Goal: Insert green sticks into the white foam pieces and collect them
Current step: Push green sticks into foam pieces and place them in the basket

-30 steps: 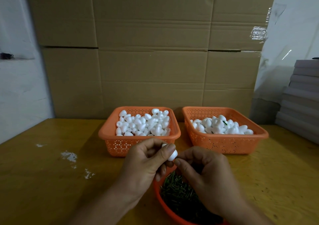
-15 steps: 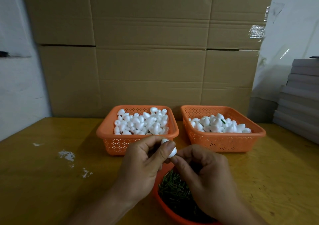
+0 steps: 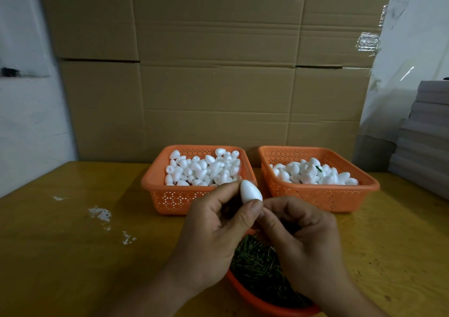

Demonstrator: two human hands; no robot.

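Note:
My left hand (image 3: 213,241) pinches one white egg-shaped foam piece (image 3: 250,192) between thumb and fingers, pointed end up, in front of the baskets. My right hand (image 3: 306,248) is curled, and its thumb and forefinger pinch together right at the piece's lower end. Whatever they pinch is hidden. Under both hands sits an orange bowl (image 3: 255,298) full of short green sticks (image 3: 255,263). The left orange basket (image 3: 155,183) holds many plain foam pieces. The right orange basket (image 3: 364,186) holds foam pieces, one showing a green stick (image 3: 318,169).
Everything stands on a yellow wooden table (image 3: 73,256) with white flecks (image 3: 99,213) at the left. Large cardboard boxes (image 3: 218,85) form a wall behind the baskets. A stack of grey boards (image 3: 427,134) sits at the right edge.
The foam piece has come up out of my left fingers and now stands more upright and exposed. Both hands stay close together above the bowl.

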